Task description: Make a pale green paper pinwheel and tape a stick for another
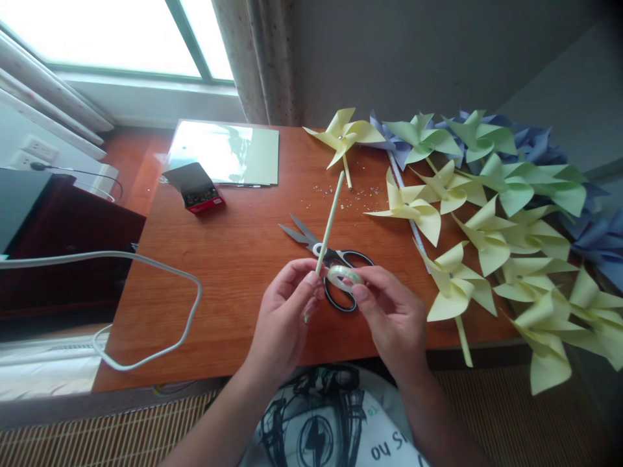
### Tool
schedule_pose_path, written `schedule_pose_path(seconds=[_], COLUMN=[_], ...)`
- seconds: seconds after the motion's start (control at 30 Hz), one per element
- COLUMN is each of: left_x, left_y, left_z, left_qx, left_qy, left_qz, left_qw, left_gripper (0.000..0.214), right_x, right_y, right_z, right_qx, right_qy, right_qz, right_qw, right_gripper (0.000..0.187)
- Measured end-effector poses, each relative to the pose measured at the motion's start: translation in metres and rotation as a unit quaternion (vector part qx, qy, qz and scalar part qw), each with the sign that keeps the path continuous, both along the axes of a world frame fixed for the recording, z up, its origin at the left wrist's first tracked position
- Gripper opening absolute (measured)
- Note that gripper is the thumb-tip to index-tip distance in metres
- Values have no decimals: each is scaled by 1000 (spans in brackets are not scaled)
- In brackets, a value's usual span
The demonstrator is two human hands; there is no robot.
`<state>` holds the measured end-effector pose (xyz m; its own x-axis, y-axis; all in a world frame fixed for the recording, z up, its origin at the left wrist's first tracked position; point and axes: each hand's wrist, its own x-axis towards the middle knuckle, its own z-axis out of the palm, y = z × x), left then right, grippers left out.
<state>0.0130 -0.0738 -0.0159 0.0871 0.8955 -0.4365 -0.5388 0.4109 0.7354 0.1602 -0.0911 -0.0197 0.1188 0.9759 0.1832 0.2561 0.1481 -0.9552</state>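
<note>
Between the thumb and fingers of my left hand (287, 318) is a thin pale yellow-green paper stick (331, 217), tilted with its top leaning right. My right hand (394, 318) pinches a small roll of clear tape (343, 277) close beside the stick. Whether a strip of tape runs from the roll to the stick is too fine to tell. Under both hands lie scissors (318, 249) with black and white handles, blades spread and pointing to the upper left. Behind the stick's top rests a yellow paper pinwheel (343, 137) on its own short stick.
Yellow pinwheels (457, 279), green pinwheels (518, 185) and blue ones crowd the table's right side. Paper scraps (363, 198) are scattered mid-table. At the left stand an open red box (202, 198) of small dark items and paper sheets (263, 155). A white cable (195, 305) loops over the left edge.
</note>
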Motion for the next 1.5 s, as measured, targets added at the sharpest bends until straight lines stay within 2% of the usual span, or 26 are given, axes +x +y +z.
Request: schedule_pose_path(seconds=[0.17,0.3,0.9,1.5], left_x=[-1,0,1,0], left_y=[0,0,0,-1], left_z=[1,3,1,-4], left_qx=[5,9,32,47], left_qy=[18,41,56,60], left_qz=[-12,-28,-44,-57], left_qw=[1000,999,997,995], left_gripper=[14,14,11,10], right_x=[6,8,12,11], right_y=[6,8,8,10], right_z=[6,8,9,10], right_qx=[124,165,186,199], right_qy=[-134,-203,-261,-266], right_qz=[12,22,25,31], right_qw=[983,965,947,943], right_gripper=[26,27,26,21])
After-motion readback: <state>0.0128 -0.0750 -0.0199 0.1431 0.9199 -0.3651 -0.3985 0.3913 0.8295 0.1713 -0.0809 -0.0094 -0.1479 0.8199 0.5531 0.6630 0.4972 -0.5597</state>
